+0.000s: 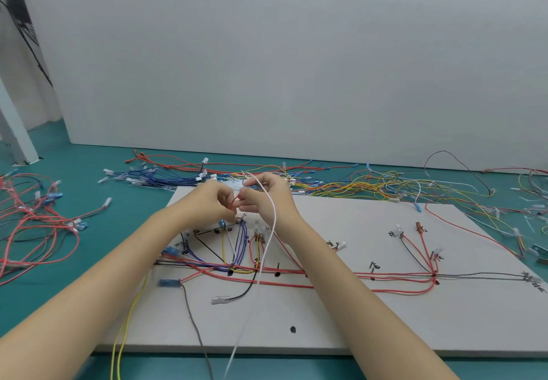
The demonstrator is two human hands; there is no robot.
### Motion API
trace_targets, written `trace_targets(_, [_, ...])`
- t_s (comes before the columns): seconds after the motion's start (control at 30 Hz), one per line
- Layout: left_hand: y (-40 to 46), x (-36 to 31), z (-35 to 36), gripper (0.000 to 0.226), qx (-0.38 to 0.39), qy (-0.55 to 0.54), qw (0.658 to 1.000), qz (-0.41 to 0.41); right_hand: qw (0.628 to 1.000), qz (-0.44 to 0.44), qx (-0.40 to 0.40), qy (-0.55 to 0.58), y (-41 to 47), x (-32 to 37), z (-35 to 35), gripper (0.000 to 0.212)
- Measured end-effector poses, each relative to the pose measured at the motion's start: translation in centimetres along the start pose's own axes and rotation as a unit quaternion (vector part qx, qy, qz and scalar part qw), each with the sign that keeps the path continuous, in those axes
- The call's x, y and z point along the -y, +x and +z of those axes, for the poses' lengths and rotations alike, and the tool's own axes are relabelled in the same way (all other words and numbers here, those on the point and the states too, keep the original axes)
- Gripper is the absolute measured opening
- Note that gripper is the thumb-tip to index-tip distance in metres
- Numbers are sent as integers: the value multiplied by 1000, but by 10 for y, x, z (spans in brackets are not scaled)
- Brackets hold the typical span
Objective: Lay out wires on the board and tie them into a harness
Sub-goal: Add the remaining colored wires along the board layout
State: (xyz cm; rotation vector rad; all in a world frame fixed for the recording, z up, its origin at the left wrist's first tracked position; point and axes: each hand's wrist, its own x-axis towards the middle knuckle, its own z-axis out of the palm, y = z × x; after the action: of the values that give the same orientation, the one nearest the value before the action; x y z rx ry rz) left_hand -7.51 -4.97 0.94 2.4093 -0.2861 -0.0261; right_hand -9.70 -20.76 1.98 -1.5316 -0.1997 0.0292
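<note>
Left hand point(212, 201): fingers curled, pinching a short red wire point(234, 201) at board's 11 o'clock edge; touching the other hand.
Right hand point(264, 196): fingers curled on same red wire from opposite side; white wire point(268, 240) draped over it, trailing down toward 6 o'clock; cannot tell whether gripped or just hanging.
Board point(370, 320): white, flat on teal table point(74, 305), marked with black route lines, dots and handwritten labels.
Done: red trunk wires point(341, 276) run 9-to-3 o'clock across board middle; blue/purple wires point(241, 246) fanned at 10 o'clock; red/black branch point(421, 249) rising at 2 o'clock.
Left, judging by layout: ends at 7 o'clock loose — blue connector point(169, 282), grey connector point(220, 300), yellow wire point(124, 329) off front edge. No ties visible on bundles; tying probably not started.
Around: blue wire pile point(154, 176) at 11 o'clock off-board, yellow wire tangle point(385, 185) at 1 o'clock, red wire pile point(32, 216) at 9 o'clock, white wall point(296, 53) behind.
In the way: white wire crossing laid runs; loose piles close to board's far edge, snag risk.
</note>
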Motion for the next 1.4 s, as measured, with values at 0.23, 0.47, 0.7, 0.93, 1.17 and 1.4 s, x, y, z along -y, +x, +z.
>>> trace_targets(0.23, [-6,-1,-10,11,45,23,999,14,1000,-3,17,-22,-8,-7,8,14])
trace_targets(0.47, [-15,4,-28,26,20,9,1000,-11,999,-13,11,-41,-7,-15,17,15])
trace_targets(0.7, [-35,-1,-35,12,1,-131,989,-64,995,-19,6,-93,-4,-27,27,16])
trace_targets(0.93, [-45,-9,-35,7,-8,-145,986,-76,986,-51,33,-156,-4,-28,28,14])
trace_targets(1.17, [-44,-8,-41,13,-10,-97,987,-129,983,-34,68,-165,1,-31,23,18])
trace_targets(1.4, [-44,-4,-31,20,-17,6,995,-98,976,-8,90,-199,2,-32,24,21])
